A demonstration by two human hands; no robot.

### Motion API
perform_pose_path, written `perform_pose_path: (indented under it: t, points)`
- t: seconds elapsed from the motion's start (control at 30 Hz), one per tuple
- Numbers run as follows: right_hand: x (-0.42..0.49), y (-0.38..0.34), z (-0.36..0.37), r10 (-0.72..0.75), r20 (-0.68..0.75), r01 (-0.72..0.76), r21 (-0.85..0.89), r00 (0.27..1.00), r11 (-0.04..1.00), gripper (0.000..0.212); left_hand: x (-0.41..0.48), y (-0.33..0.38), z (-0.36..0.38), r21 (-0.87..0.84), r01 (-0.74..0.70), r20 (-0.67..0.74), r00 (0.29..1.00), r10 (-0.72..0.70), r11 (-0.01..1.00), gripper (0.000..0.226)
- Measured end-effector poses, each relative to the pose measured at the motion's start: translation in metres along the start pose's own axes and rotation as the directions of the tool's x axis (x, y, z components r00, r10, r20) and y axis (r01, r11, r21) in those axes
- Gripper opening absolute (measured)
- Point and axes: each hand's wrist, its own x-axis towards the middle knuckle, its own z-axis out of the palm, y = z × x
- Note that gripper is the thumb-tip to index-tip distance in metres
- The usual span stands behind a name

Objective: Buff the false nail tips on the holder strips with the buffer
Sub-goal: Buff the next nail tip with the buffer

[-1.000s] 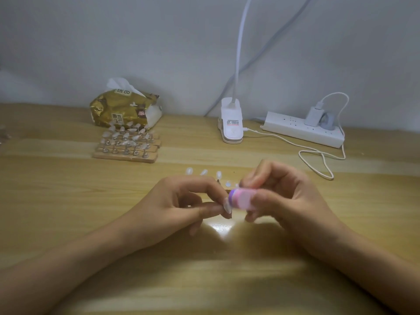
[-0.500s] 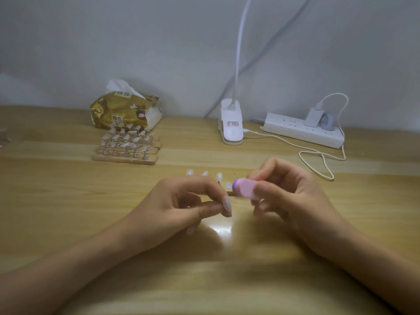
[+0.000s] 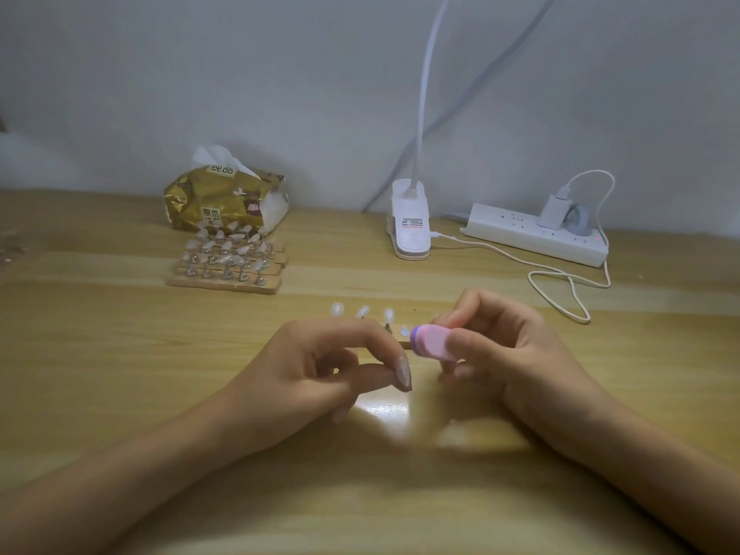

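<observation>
Right hand (image 3: 500, 354): grips pink buffer (image 3: 436, 345) at holder strip (image 3: 405, 343) end
Left hand (image 3: 320, 366): curled over holder strip, grip unclear
Cable loop (image 3: 560, 290): apart, rightward
Stacked strips (image 3: 224, 280): well apart

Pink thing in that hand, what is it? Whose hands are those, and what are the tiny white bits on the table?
The camera sits on a person's head, looking down, so these are that person's own hands. The right hand pinches a pink buffer, a small block for smoothing. The white bits are false nail tips standing on a wooden strip; the left hand curls its fingers at it, though any grip is hidden. Farther back on the table lie more strips with tips, a tissue pack, a lamp base and a power strip.
</observation>
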Motion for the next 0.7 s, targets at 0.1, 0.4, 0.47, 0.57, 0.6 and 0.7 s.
perform_pose_path:
  t: [0.1, 0.4, 0.47, 0.57, 0.6, 0.7]
  points:
    - [-0.002, 0.000, 0.008, -0.005, 0.121, 0.006, -0.014, 0.993, 1.000, 0.016, 0.000, 0.000, 0.000, 0.029, -0.003, 0.004, 1.000, 0.003, 1.000, 0.009]
    - [0.000, 0.004, 0.007, -0.009, 0.123, 0.013, -0.033, 0.992, 0.999, 0.016, 0.000, 0.000, -0.001, -0.014, 0.015, -0.001, 1.000, -0.015, 1.000, 0.008]
    - [0.003, 0.003, 0.003, 0.008, 0.044, -0.005, -0.055, 0.999, 0.998, 0.017, 0.000, 0.000, -0.002, -0.030, 0.024, -0.016, 1.000, -0.024, 0.999, 0.005]
    - [0.001, -0.001, -0.002, -0.009, 0.021, 0.008, 0.023, 1.000, 1.000, 0.015, 0.000, 0.001, 0.000, -0.056, 0.019, -0.012, 1.000, -0.020, 0.998, 0.008]
    - [0.001, -0.001, 0.000, -0.013, 0.073, 0.011, 0.036, 0.997, 0.999, 0.011, 0.001, 0.000, 0.001, -0.057, 0.019, -0.004, 1.000, -0.020, 0.998, 0.007]
    - [0.001, 0.002, 0.005, 0.011, 0.099, -0.004, -0.079, 0.995, 0.997, 0.016, 0.000, -0.002, -0.001, -0.024, 0.026, -0.003, 1.000, -0.026, 0.999, 0.009]
